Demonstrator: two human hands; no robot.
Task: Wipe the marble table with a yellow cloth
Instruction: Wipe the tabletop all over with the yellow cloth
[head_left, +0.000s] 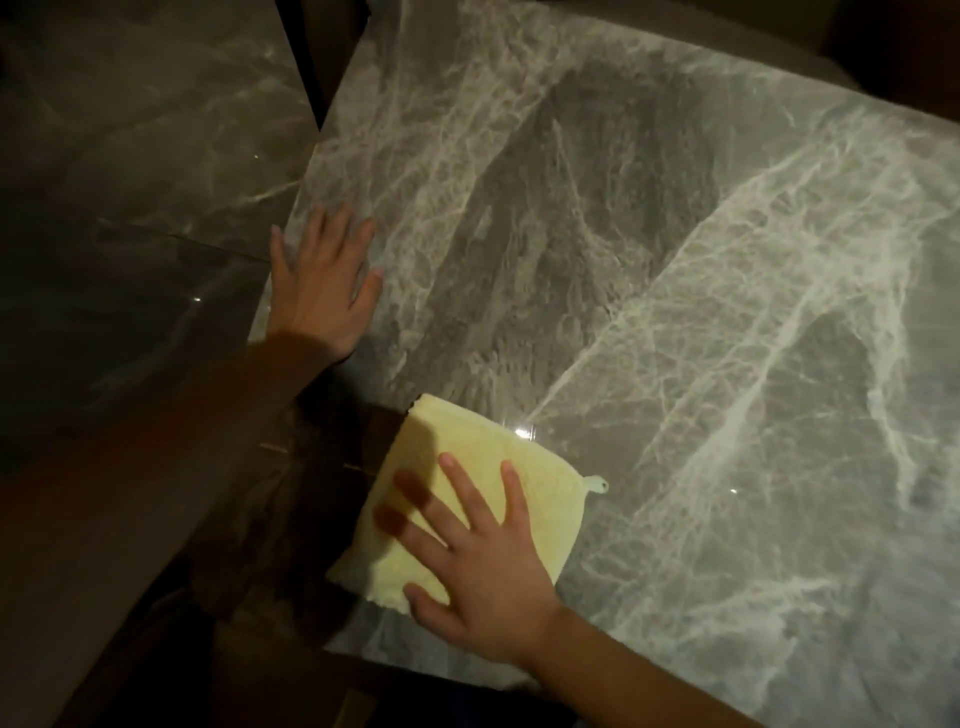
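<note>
Cloth work is underway at the near-left corner of the marble table (649, 270). Yellow cloth (467, 488) lies folded into a rough rectangle, flat on the stone, w/ its left edge hanging just past the table edge over the dark gap. Right hand (467, 561) presses flat on the cloth's near half, fingers spread wide, palm down, not pinching anything. Left hand (322, 280) rests open and flat on the bare marble near the table's left edge, fingers loosely spread, holding nothing; likely bracing.

Doing this step well, as I judge it: keep the palm weight even so the whole pad stays in contact, not just the fingertips. Pull the overhang back onto the stone before pushing, else that part wipes nothing. Work in long overlapping passes away from the corner toward the far and right side, which looks untouched but can't tell for sure in this dim light. Lift the left hand when passes reach it.

Cloth's long axis runs diagonally, near-left to far-right approx. A small white hanging loop (596, 484) sticks out from its right corner, pointing right across the table.
</note>
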